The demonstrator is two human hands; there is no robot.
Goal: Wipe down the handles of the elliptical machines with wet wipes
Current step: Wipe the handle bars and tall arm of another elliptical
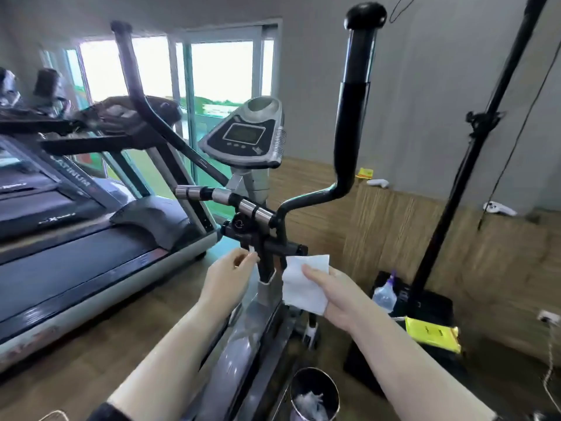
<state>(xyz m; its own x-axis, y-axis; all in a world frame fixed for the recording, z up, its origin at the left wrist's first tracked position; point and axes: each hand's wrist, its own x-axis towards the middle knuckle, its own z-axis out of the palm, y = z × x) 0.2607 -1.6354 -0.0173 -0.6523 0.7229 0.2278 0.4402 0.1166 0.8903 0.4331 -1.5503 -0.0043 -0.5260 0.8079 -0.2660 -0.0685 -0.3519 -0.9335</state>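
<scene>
Both forearms reach up from the bottom of the view toward the elliptical machine's centre post (268,287), the landmark for everything else. Right of the post, the right hand (334,296) pinches a white wet wipe (303,284) between thumb and fingers, the sheet hanging open and touching no handle yet. Left of the post, the left hand (227,275) closes its fingertips on a small white scrap, perhaps a torn corner or another edge of the wipe; blur hides which.

Above the post runs the short chrome-and-black fixed handlebar (226,199). Rising to the upper right is the tall black moving handle (353,95) with its rounded cap; its twin (136,86) slants up to the left. Below the post stands a waste bin (314,396) with crumpled wipes inside, and to the lower right lies a yellow wipes pack (431,334).

The wipe looks thin, limp and damp, so it will likely bunch or tear if dragged by one edge. Spreading it over the palm and wrapping it round a grip should work best. The swing handles will probably pivot when pushed, so steadying them with the free hand seems wise.
</scene>
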